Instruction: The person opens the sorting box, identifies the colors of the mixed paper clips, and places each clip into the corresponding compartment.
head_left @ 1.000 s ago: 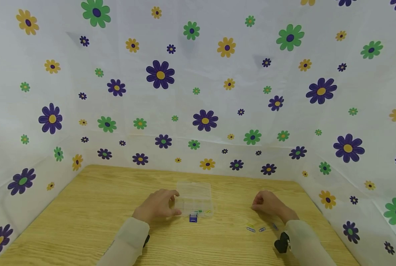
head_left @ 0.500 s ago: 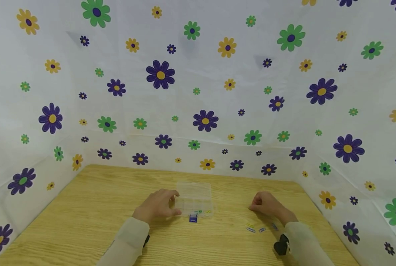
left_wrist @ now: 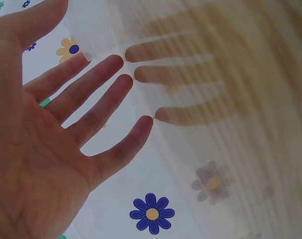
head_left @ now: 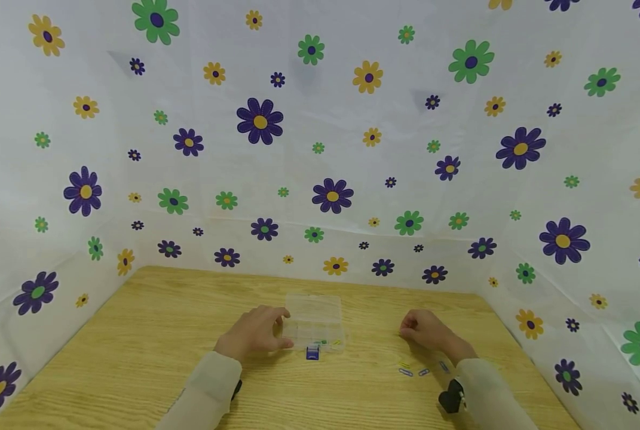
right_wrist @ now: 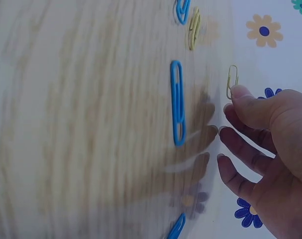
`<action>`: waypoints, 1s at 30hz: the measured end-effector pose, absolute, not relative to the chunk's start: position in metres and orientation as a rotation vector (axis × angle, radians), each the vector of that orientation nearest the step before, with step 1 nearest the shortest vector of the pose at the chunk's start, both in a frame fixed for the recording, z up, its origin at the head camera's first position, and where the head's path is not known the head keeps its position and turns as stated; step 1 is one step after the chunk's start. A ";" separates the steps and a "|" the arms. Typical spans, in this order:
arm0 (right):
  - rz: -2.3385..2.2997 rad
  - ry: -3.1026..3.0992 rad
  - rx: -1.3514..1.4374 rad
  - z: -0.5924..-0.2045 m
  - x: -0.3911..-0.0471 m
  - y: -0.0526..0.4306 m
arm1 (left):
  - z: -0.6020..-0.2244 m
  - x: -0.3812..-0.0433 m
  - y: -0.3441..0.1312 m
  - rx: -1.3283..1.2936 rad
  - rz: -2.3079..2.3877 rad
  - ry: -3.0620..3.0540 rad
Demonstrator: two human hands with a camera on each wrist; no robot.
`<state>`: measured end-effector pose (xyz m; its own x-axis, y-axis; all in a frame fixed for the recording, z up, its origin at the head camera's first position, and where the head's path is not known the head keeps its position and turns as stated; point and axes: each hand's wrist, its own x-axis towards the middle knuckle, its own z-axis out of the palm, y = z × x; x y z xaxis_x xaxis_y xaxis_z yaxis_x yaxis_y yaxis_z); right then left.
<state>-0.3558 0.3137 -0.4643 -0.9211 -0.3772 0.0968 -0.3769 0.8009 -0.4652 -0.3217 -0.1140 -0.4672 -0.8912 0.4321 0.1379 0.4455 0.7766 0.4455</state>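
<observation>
A clear plastic compartment box (head_left: 327, 328) stands on the table with its lid (head_left: 313, 306) laid back. Green and yellow paper clips lie in its front compartments. My left hand (head_left: 255, 328) is at the box's left side, thumb and fingers spread. In the left wrist view its fingers are nearly straight, fingertips down on the tabletop. My right hand (head_left: 424, 327) is right of the box, above the table, and pinches a yellow paper clip (right_wrist: 232, 79) between thumb and index finger. Loose blue paper clips (right_wrist: 177, 104) and a yellow one (right_wrist: 194, 30) lie beneath it.
A small purple-blue piece (head_left: 312, 353) sits at the box's front edge. White sheeting (head_left: 233, 173) printed with flowers encloses the wooden table (head_left: 153, 334) at the back and both sides.
My right hand has moved slightly left, toward the box. My left hand and the box have stayed in place.
</observation>
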 end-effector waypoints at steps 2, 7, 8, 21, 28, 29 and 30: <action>-0.774 2.974 -0.623 -0.464 -0.356 0.311 | -0.466 -0.321 -0.114 -0.719 -0.741 -2.937; -0.775 2.958 -0.660 -0.460 -0.355 0.306 | -0.466 -0.320 -0.113 -0.711 -0.744 -2.939; -0.776 2.951 -0.673 -0.460 -0.354 0.305 | -0.466 -0.320 -0.113 -0.707 -0.746 -2.940; -0.757 2.919 -0.842 -0.453 -0.353 0.290 | -0.466 -0.320 -0.113 -0.715 -0.739 -2.938; -0.773 2.885 -0.972 -0.449 -0.354 0.280 | -0.466 -0.320 -0.112 -0.695 -0.725 -2.944; -0.766 2.887 -0.970 -0.449 -0.354 0.279 | -0.466 -0.320 -0.112 -0.695 -0.728 -2.943; -0.761 2.888 -0.964 -0.448 -0.354 0.278 | -0.466 -0.320 -0.112 -0.696 -0.727 -2.942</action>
